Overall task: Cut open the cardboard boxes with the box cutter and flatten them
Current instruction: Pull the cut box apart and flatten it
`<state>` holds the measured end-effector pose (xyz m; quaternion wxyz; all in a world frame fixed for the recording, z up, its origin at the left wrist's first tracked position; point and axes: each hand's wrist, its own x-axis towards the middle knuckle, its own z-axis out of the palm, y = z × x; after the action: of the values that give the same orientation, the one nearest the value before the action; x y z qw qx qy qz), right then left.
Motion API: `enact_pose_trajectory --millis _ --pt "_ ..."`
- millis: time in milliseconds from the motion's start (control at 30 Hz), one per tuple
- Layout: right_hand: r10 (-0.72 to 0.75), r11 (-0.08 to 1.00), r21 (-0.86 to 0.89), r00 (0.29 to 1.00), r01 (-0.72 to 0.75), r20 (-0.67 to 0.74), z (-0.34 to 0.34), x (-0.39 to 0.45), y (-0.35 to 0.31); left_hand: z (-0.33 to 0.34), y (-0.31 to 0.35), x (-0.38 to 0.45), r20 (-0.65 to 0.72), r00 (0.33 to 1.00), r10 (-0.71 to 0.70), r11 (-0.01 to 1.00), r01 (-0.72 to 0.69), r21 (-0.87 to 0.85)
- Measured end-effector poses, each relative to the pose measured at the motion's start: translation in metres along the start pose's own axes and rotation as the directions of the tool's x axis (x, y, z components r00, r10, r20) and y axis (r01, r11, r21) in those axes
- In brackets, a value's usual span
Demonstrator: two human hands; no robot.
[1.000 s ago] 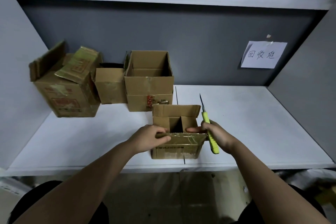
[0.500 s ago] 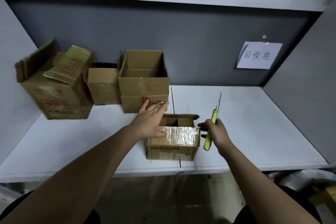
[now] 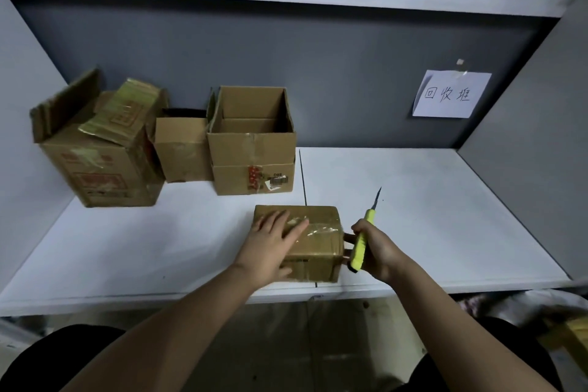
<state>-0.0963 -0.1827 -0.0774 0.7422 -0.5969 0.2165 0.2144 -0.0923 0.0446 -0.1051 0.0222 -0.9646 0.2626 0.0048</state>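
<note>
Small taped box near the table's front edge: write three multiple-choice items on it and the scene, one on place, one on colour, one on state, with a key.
1. Where does the left hand lie?
A. flat on top of the small taped box
B. inside the tall open box
C. on the paper note

2. What colour is the box cutter handle?
A. red
B. yellow-green
C. black

3. How is the box cutter's blade?
A. retracted
B. sunk into cardboard
C. extended, pointing up and away in free air

Key: 1 A, straight fingers rest on its taped top; 2 B, the handle in the right hand is yellow-green; 3 C, the bare blade shows above the handle.
</note>
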Motion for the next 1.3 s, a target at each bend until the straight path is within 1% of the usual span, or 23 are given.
enact_pose_trajectory --millis 67,100,133,167,200,233,267,333,367,400,467,533,633,700,767,833,900,933,967,1033,1067,1233,1300 --pt "-0.074 0.991 0.116 0.996 0.068 0.048 -0.007 -0.005 -0.010 -0.009 -0.008 -0.004 -0.076 0.996 -0.050 0.989 0.039 -0.140" --pt "-0.133 0.978 0.169 0.990 0.125 0.038 -0.012 -0.006 -0.016 -0.012 -0.011 -0.005 -0.094 0.989 -0.115 0.958 0.085 -0.275" --pt "-0.186 0.965 0.191 0.982 0.178 0.023 -0.017 -0.006 -0.022 -0.017 -0.013 -0.007 -0.077 0.976 -0.204 0.866 0.143 -0.480" --pt "-0.224 0.961 0.166 0.974 0.221 0.002 -0.021 -0.004 -0.026 -0.021 -0.011 -0.008 -0.022 0.958 -0.285 0.675 0.185 -0.714" --pt "-0.242 0.964 0.113 0.970 0.243 -0.018 -0.021 -0.004 -0.030 -0.025 -0.009 -0.008 0.057 0.941 -0.335 0.397 0.195 -0.897" --pt "-0.241 0.969 0.045 0.970 0.241 -0.019 -0.019 -0.004 -0.031 -0.026 -0.004 -0.009 0.146 0.923 -0.355 0.104 0.195 -0.975" --pt "-0.232 0.973 -0.020 0.973 0.232 -0.007 -0.014 -0.004 -0.031 -0.025 0.000 -0.009 0.241 0.905 -0.349 -0.141 0.204 -0.969" --pt "-0.216 0.968 -0.119 0.974 0.222 0.062 0.000 -0.004 -0.026 -0.018 0.008 -0.007 0.394 0.878 -0.271 -0.497 0.222 -0.839" --pt "-0.225 0.956 -0.173 0.969 0.239 0.098 0.009 -0.006 -0.023 -0.015 0.011 -0.006 0.436 0.872 -0.224 -0.610 0.223 -0.760" --pt "-0.242 0.938 -0.226 0.963 0.263 0.119 0.017 -0.008 -0.020 -0.010 0.013 -0.005 0.464 0.866 -0.188 -0.675 0.229 -0.701" --pt "-0.294 0.892 -0.321 0.948 0.317 0.119 0.026 -0.011 -0.017 -0.001 0.013 -0.004 0.502 0.854 -0.138 -0.720 0.262 -0.643" --pt "-0.341 0.862 -0.364 0.935 0.352 0.097 0.029 -0.012 -0.014 0.007 0.011 -0.003 0.550 0.828 -0.110 -0.701 0.328 -0.634" --pt "-0.409 0.794 -0.467 0.910 0.389 0.062 0.030 -0.011 -0.006 0.016 0.008 -0.005 0.635 0.763 -0.116 -0.589 0.462 -0.663" --pt "-0.452 0.704 -0.602 0.892 0.376 0.029 0.028 -0.004 0.001 0.021 0.006 -0.006 0.663 0.721 -0.201 -0.493 0.510 -0.704" --pt "-0.435 0.642 -0.687 0.900 0.341 0.041 0.022 0.010 0.010 0.020 0.007 -0.005 0.618 0.702 -0.354 -0.363 0.506 -0.782" --pt "-0.410 0.600 -0.735 0.910 0.316 0.056 0.033 0.004 0.009 0.016 0.009 -0.002 0.454 0.694 -0.559 -0.149 0.455 -0.878" --pt "-0.413 0.542 -0.779 0.907 0.317 0.082 0.043 -0.004 0.005 0.008 0.010 0.001 0.182 0.710 -0.680 0.105 0.340 -0.935" --pt "-0.416 0.538 -0.782 0.906 0.314 0.078 0.046 -0.007 0.002 0.004 0.009 0.003 0.065 0.740 -0.669 0.228 0.287 -0.930" --pt "-0.415 0.556 -0.772 0.908 0.308 0.064 0.046 -0.007 0.000 0.003 0.007 0.005 0.005 0.786 -0.618 0.342 0.274 -0.899" --pt "-0.391 0.584 -0.761 0.919 0.283 0.042 0.044 -0.006 -0.008 0.003 0.002 0.010 0.020 0.872 -0.488 0.554 0.328 -0.765" --pt "-0.392 0.558 -0.784 0.919 0.272 0.040 0.041 -0.003 -0.013 0.003 0.000 0.012 0.051 0.892 -0.449 0.622 0.353 -0.699" --pt "-0.479 0.295 -0.943 0.878 0.156 -0.004 0.037 0.005 -0.040 0.001 -0.010 0.022 0.100 0.904 -0.416 0.681 0.382 -0.624" --pt "-0.437 0.198 -0.977 0.899 0.083 -0.013 0.039 0.006 -0.047 0.001 -0.014 0.023 0.100 0.917 -0.386 0.709 0.364 -0.604"
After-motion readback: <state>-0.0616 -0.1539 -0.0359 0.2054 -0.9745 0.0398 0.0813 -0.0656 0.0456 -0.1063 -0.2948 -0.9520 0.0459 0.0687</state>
